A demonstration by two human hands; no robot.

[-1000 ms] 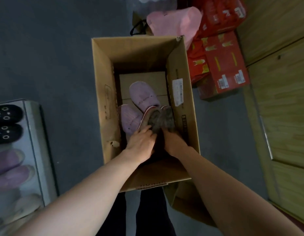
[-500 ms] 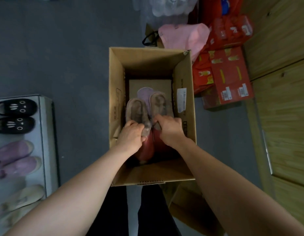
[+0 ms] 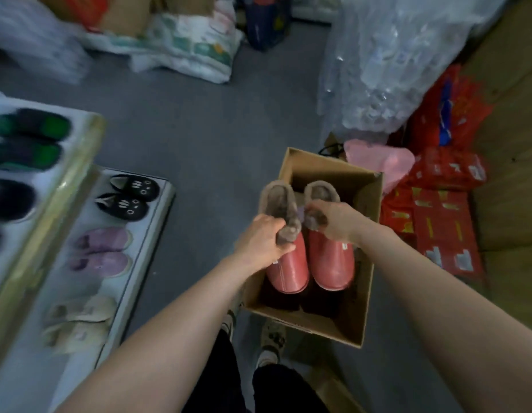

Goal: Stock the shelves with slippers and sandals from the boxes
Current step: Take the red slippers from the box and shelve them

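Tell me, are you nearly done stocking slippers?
A black pair, purple pair and beige pair already sit on the shelf. The left grip holds one red slipper, the right grip another, over the box. Both still need shelving; the box's bottom is hidden.

The red fur-lined slippers, held low inside the cardboard box half a second ago, are now lifted up above its rim, the left hand and right hand having risen with them, each gripping one slipper by its grey furry cuff.
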